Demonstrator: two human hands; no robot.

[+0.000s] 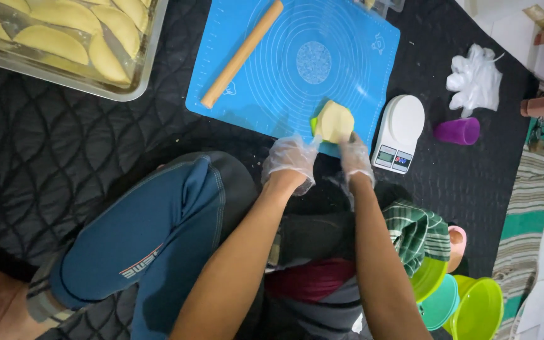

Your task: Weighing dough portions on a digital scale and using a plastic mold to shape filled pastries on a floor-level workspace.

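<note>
The folded piece of pale dough (pixel 334 121) sits at the near edge of the blue silicone mat (pixel 341 38), a green mould (pixel 314 124) just peeking out under its left side, most of it hidden. Your left hand (pixel 289 162), in a thin clear glove, is curled with fingertips at the dough's lower left edge; your right hand (pixel 355 157), gloved too, pinches the lower right edge, though how firmly either grips is hard to make out. A wooden rolling pin (pixel 242 54) lies slantwise on the mat. Just right of the mat a white kitchen scale (pixel 400 129) rests on the black quilted cover (pixel 64 145), then a purple cup (pixel 458 131) and crumpled gloves (pixel 475 80). Up left, a tray (pixel 140 75) of folded pastries (pixel 51 41) runs out of frame.
</note>
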